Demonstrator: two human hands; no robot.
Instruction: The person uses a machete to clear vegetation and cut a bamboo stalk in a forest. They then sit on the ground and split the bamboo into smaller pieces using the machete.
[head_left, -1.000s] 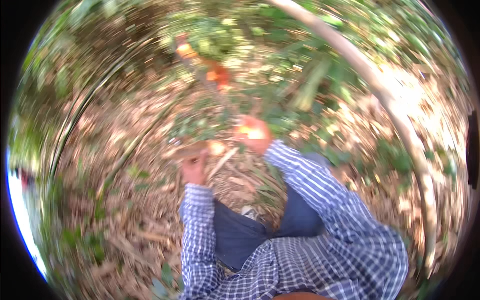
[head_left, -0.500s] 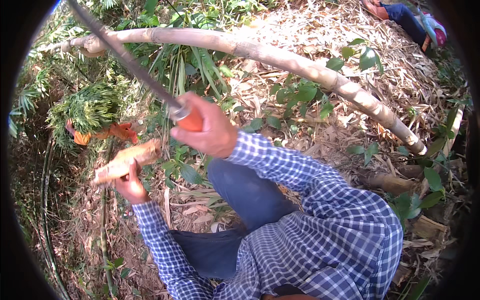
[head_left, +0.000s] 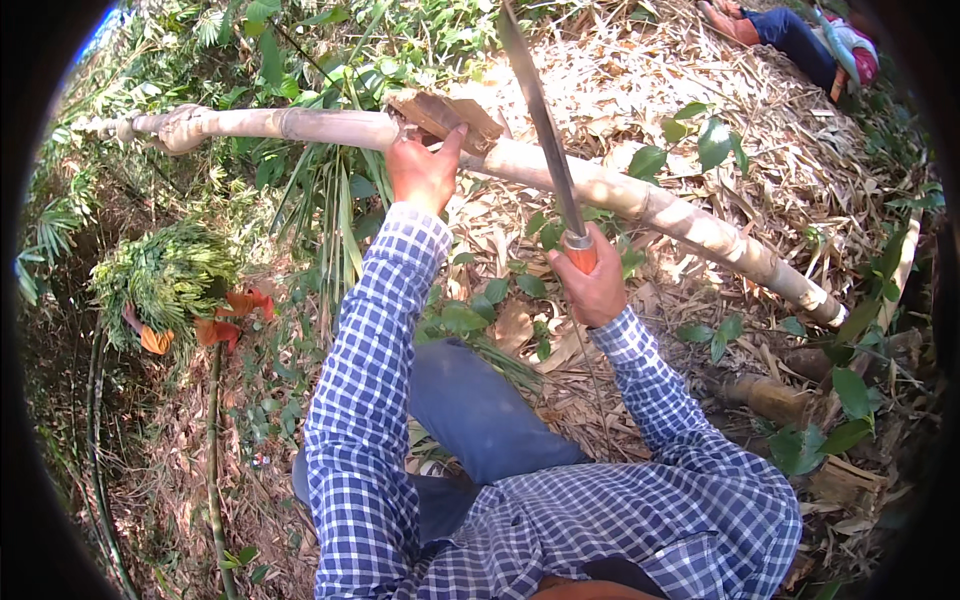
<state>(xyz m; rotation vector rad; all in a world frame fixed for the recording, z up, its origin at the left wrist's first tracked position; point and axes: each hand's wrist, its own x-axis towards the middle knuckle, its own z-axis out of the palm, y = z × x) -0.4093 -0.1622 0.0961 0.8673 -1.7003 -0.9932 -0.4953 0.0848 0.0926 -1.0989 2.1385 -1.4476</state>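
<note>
Standing near, I see the left hand (head_left: 425, 178) closed around a rough piece of wood (head_left: 440, 115), which is up at the pale pole (head_left: 630, 197); whether it presses there, I cannot tell. The right hand (head_left: 594, 282) grips the orange handle (head_left: 581, 257) of a long blade (head_left: 540, 118), pointing upward, near the wood. My worry is this: if the wood rolls on the rounded pole during a swing, the edge could reach the left thumb (head_left: 453, 141)

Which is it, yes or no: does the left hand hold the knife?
No, the right hand holds the knife; the left hand holds a wood piece.
</note>
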